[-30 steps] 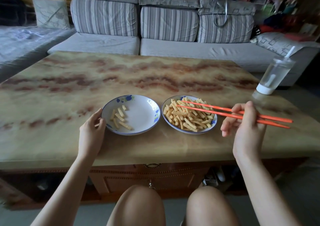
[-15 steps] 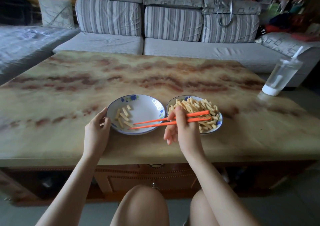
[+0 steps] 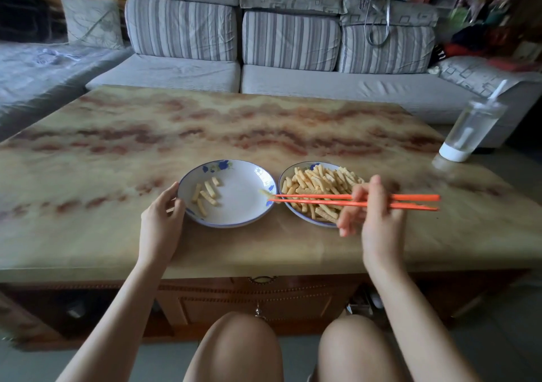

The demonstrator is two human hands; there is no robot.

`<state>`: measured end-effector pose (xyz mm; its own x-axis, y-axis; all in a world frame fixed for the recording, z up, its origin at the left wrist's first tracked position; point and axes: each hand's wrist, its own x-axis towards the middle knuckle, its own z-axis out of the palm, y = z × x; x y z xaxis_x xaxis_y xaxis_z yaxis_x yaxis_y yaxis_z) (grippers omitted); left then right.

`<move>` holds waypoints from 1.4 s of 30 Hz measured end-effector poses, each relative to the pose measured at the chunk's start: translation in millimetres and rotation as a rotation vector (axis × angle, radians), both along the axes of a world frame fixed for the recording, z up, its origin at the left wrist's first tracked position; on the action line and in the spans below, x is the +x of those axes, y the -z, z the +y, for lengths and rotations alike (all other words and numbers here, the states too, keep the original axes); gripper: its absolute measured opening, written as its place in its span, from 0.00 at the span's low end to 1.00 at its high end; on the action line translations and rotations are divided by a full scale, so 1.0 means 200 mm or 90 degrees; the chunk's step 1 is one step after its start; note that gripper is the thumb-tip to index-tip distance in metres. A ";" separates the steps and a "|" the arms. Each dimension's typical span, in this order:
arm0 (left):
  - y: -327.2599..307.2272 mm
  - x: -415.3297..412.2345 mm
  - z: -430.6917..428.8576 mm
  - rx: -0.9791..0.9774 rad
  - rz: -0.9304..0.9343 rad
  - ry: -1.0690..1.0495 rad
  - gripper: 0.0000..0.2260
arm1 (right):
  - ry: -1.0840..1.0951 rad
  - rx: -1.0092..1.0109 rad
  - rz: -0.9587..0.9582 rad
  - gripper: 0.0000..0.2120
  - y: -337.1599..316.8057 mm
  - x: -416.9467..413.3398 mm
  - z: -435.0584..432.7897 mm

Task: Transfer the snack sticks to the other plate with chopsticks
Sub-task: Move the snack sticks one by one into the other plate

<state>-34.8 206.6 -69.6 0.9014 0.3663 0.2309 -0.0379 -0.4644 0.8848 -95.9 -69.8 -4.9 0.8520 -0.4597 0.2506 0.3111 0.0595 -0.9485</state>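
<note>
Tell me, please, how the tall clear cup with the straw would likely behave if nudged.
The cup is tall on a narrow white base, so it would probably tip rather than slide. It stands near the right edge of the table, so a fall might carry it off. Its fill is unclear, so its weight is uncertain.

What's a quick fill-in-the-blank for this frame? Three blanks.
1. The right hand holds ____ chopsticks.
2. The left hand holds the rim of the left plate, which has far ____ snack sticks than the right plate.
3. The chopstick tips carry a single stick over the ____ plate.
Missing words: orange; fewer; left.
</note>
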 end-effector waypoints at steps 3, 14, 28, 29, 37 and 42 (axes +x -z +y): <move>0.00 0.00 0.00 -0.002 0.000 0.001 0.17 | 0.079 0.005 -0.040 0.20 -0.03 -0.04 -0.15; 0.00 0.00 -0.01 0.004 -0.005 0.000 0.17 | 0.186 0.047 -0.019 0.17 0.01 -0.12 -0.41; 0.01 0.00 0.00 0.008 -0.006 -0.002 0.17 | 0.126 0.036 -0.072 0.18 -0.07 -0.11 -0.26; 0.01 0.01 0.00 0.008 -0.006 -0.003 0.17 | 0.101 0.039 -0.071 0.18 -0.07 -0.09 -0.22; 0.00 0.00 0.00 0.006 -0.006 -0.002 0.17 | -0.121 -0.014 0.004 0.20 0.00 0.07 0.21; 0.00 0.00 -0.01 0.005 -0.008 -0.009 0.17 | -0.177 -0.034 0.009 0.19 0.07 0.17 0.37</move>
<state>-34.8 205.2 -68.8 0.8933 0.3767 0.2453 -0.0430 -0.4716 0.8808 -62.3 5.1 -19.6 0.9472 -0.1942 0.2551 0.2762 0.0900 -0.9569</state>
